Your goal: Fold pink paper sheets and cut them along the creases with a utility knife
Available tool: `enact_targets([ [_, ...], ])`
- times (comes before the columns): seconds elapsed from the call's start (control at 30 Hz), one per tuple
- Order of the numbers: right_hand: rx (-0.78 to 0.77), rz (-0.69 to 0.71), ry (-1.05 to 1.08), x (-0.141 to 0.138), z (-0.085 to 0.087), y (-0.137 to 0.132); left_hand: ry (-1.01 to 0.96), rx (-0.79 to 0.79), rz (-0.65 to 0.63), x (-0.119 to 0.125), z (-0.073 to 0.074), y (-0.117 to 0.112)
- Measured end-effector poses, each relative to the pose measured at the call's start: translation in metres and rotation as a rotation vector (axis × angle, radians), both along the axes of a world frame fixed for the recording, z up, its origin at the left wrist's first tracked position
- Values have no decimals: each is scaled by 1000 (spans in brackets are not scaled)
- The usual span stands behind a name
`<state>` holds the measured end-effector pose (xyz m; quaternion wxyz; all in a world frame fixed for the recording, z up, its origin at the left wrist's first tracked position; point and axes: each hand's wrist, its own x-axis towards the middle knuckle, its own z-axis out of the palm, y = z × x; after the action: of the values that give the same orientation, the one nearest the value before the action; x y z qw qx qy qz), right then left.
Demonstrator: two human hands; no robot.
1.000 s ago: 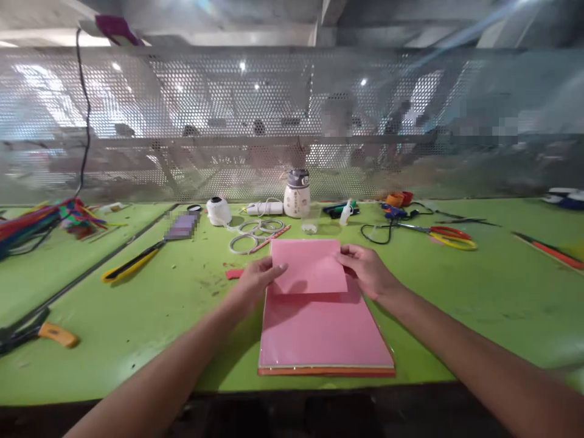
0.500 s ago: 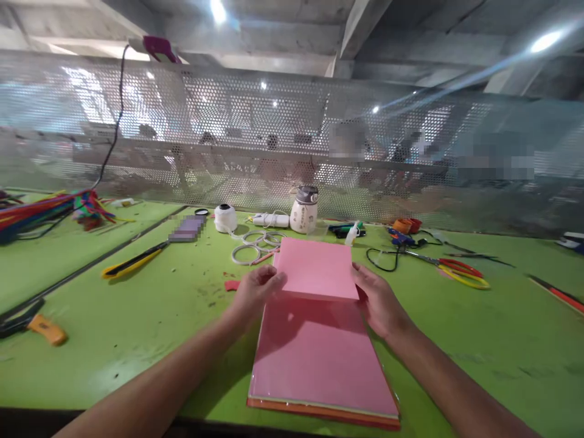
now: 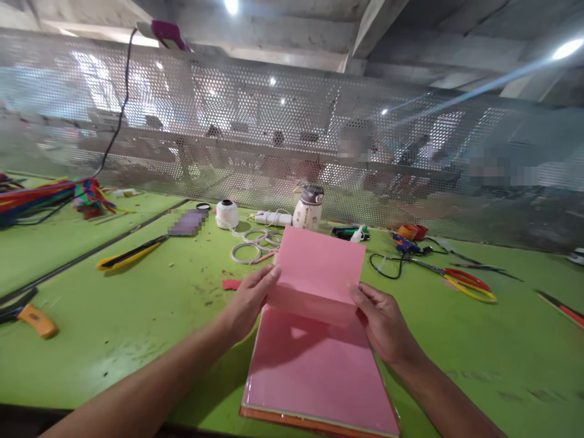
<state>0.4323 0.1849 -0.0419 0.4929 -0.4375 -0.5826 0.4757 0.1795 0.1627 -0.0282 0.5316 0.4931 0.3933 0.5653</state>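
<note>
A sheet of pink paper [image 3: 322, 261] is held up between my two hands, bent across near its lower part. My left hand [image 3: 253, 298] pinches its left edge, thumb on top. At the right edge, my right hand [image 3: 381, 319] grips the sheet between thumb and fingers. Below it lies a stack of coloured paper [image 3: 319, 383], pink on top with orange at the bottom, in what looks like a clear sleeve. The raised sheet casts a shadow on the stack and hides its far end.
On the green table [image 3: 150, 322] lie a yellow utility knife [image 3: 130, 254], an orange-handled tool [image 3: 39, 319], red-and-yellow scissors [image 3: 468, 283] and white rings [image 3: 255, 243]. Behind stand a thread cone [image 3: 227, 214] and a bottle [image 3: 309, 208]. A perforated metal screen [image 3: 255, 152] runs along the back.
The pink sheet has tilted and now shows a bent lower strip. My right thumb has moved onto its front face. The camera view has shifted slightly.
</note>
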Motion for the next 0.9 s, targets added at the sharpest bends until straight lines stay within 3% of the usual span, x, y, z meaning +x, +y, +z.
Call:
enact_targets([
  [0.13,-1,-41,0,-1,2,-2,70,-111,-94,0,-1,-3],
  [0.47,3,-11,2,-4,1,-7,-149,-391,-90,3,9,-7],
  [0.9,-110,67,99,-5,0,-7,-186,-388,-69,2,-3,0],
])
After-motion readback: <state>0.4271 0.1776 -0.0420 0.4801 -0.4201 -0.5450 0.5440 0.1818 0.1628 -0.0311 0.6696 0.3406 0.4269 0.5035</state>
